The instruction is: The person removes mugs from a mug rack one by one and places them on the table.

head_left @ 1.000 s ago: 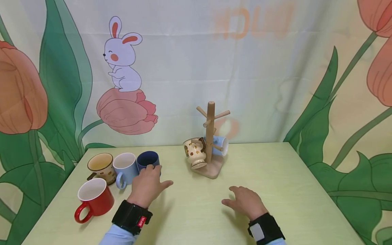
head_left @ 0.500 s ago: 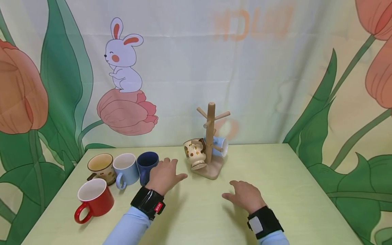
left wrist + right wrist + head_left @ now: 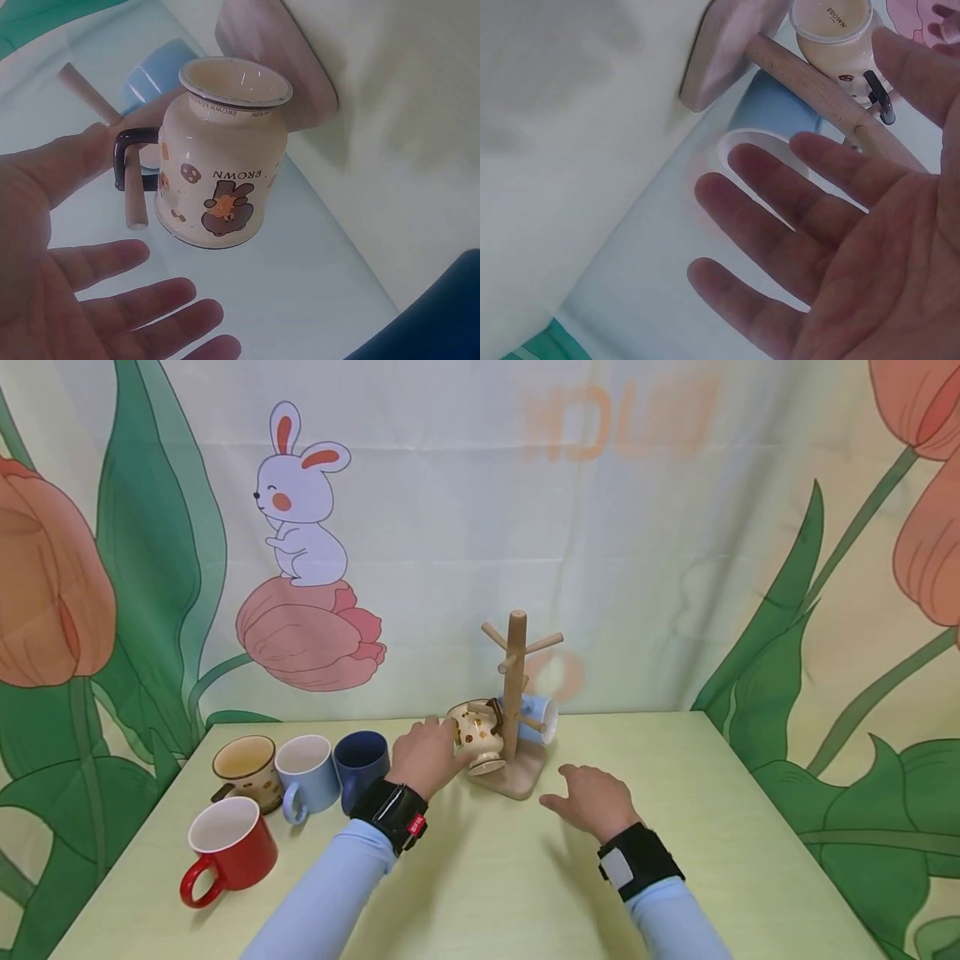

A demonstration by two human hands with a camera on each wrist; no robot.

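Note:
A wooden mug tree (image 3: 514, 677) stands at the back middle of the table. From its lower pegs hang a cream bear-print mug (image 3: 474, 735) on the left and a light blue mug (image 3: 538, 717) on the right. My left hand (image 3: 431, 752) is right beside the cream mug (image 3: 221, 157), and the left wrist view shows that hand (image 3: 90, 259) with fingers spread and a small gap to the mug. My right hand (image 3: 588, 797) hovers open just right of the tree's base (image 3: 517, 777). Its spread fingers (image 3: 780, 195) face the blue mug (image 3: 772, 112).
Several mugs stand on the table's left: a cream one (image 3: 243, 768), a light blue one (image 3: 303, 772), a dark blue one (image 3: 362, 764) and a red one (image 3: 228, 847) nearer me. A printed cloth backdrop hangs behind the pale green table (image 3: 720, 827).
My left hand has left the dark blue mug and travelled right and forward to the cream mug on the tree. My right hand has moved a little forward toward the tree's base.

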